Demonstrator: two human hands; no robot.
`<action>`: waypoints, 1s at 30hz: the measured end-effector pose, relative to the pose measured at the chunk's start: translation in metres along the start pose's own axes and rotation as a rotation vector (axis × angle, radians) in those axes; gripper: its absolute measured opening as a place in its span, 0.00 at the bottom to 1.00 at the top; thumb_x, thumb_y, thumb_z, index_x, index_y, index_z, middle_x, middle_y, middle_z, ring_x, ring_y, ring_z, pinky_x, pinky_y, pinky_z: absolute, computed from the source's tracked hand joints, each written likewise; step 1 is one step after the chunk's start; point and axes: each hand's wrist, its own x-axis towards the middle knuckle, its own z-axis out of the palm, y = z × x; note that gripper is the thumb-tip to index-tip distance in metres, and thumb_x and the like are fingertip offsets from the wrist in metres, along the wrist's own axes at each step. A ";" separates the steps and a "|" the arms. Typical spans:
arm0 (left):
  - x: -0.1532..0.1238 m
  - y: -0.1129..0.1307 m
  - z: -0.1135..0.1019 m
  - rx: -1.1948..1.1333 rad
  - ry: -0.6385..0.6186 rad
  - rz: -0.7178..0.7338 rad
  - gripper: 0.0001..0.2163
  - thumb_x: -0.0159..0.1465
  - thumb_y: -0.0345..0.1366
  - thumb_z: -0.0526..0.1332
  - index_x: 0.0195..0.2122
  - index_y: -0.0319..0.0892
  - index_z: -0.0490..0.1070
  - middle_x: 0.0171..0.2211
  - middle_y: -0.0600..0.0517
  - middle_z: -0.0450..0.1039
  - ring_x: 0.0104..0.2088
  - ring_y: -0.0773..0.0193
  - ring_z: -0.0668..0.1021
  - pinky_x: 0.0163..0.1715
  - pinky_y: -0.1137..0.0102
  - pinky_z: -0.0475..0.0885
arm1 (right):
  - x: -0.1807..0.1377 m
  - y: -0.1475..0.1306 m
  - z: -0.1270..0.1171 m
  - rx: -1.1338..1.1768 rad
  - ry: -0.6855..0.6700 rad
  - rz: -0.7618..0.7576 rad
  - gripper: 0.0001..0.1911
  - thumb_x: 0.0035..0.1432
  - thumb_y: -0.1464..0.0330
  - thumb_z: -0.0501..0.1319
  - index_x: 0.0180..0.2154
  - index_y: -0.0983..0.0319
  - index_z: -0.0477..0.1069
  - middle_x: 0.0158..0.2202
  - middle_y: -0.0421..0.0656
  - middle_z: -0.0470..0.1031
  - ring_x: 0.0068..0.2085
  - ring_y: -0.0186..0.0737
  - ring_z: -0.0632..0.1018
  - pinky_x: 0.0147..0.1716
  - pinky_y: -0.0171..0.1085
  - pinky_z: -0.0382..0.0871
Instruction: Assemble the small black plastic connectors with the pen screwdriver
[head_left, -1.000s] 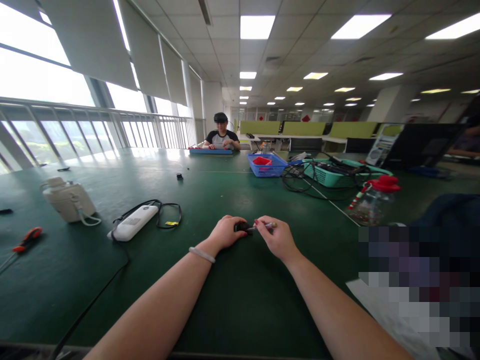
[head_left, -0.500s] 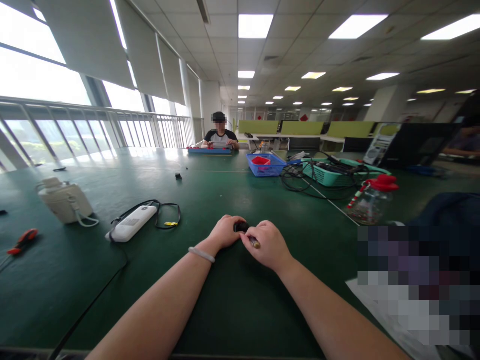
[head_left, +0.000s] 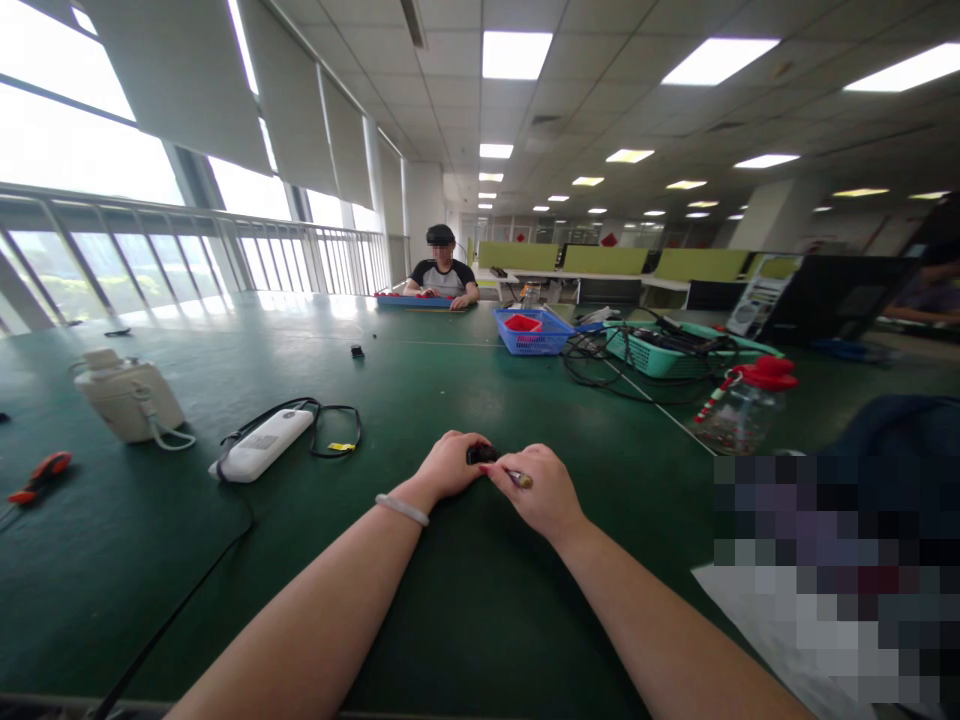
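Observation:
My left hand (head_left: 452, 463) is closed around a small black object (head_left: 480, 455) low over the dark green table (head_left: 420, 400). Its exact kind is too small and too covered to make out. My right hand (head_left: 541, 487), close beside it, grips a slim tool with a brass-coloured end (head_left: 520, 479). That end sticks out between the thumb and fingers, pointing right. The tool's other end lies towards the black object; whether it touches cannot be seen.
Left are a white power strip (head_left: 266, 445) with black cable, a cream bottle (head_left: 129, 400) and an orange-black screwdriver (head_left: 41, 478). Right are blue (head_left: 536, 340) and green (head_left: 645, 352) baskets, cables and a red-lidded jar (head_left: 746, 410). Another person (head_left: 444, 277) sits at the far end.
The tool in my right hand has turned, so its brass-coloured end points more to the right and slightly higher. My left hand stays in place with the black object.

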 end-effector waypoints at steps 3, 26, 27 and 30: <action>0.001 0.000 0.000 0.000 -0.007 -0.018 0.19 0.56 0.39 0.66 0.50 0.47 0.76 0.47 0.48 0.78 0.51 0.54 0.75 0.54 0.63 0.70 | 0.000 -0.002 0.000 0.000 -0.023 0.002 0.19 0.65 0.56 0.57 0.28 0.59 0.77 0.26 0.40 0.79 0.27 0.37 0.73 0.38 0.39 0.62; 0.001 0.002 -0.002 -0.016 0.030 -0.037 0.18 0.59 0.37 0.65 0.51 0.46 0.74 0.47 0.49 0.79 0.50 0.54 0.76 0.53 0.64 0.70 | 0.001 0.003 -0.004 -0.014 -0.050 0.046 0.15 0.66 0.67 0.54 0.29 0.59 0.74 0.28 0.38 0.78 0.30 0.36 0.74 0.42 0.39 0.62; 0.001 0.002 -0.002 -0.015 0.028 -0.040 0.18 0.59 0.37 0.65 0.52 0.46 0.74 0.48 0.49 0.79 0.50 0.54 0.76 0.53 0.64 0.70 | 0.001 0.003 -0.004 -0.017 -0.052 0.033 0.15 0.66 0.67 0.54 0.29 0.59 0.74 0.28 0.39 0.78 0.30 0.36 0.74 0.43 0.40 0.62; 0.000 0.002 -0.002 -0.015 0.023 -0.050 0.18 0.59 0.37 0.65 0.52 0.47 0.73 0.48 0.50 0.78 0.51 0.55 0.76 0.53 0.64 0.70 | 0.002 0.002 -0.005 -0.025 -0.054 0.015 0.15 0.66 0.68 0.54 0.28 0.60 0.73 0.27 0.39 0.77 0.29 0.36 0.73 0.43 0.40 0.62</action>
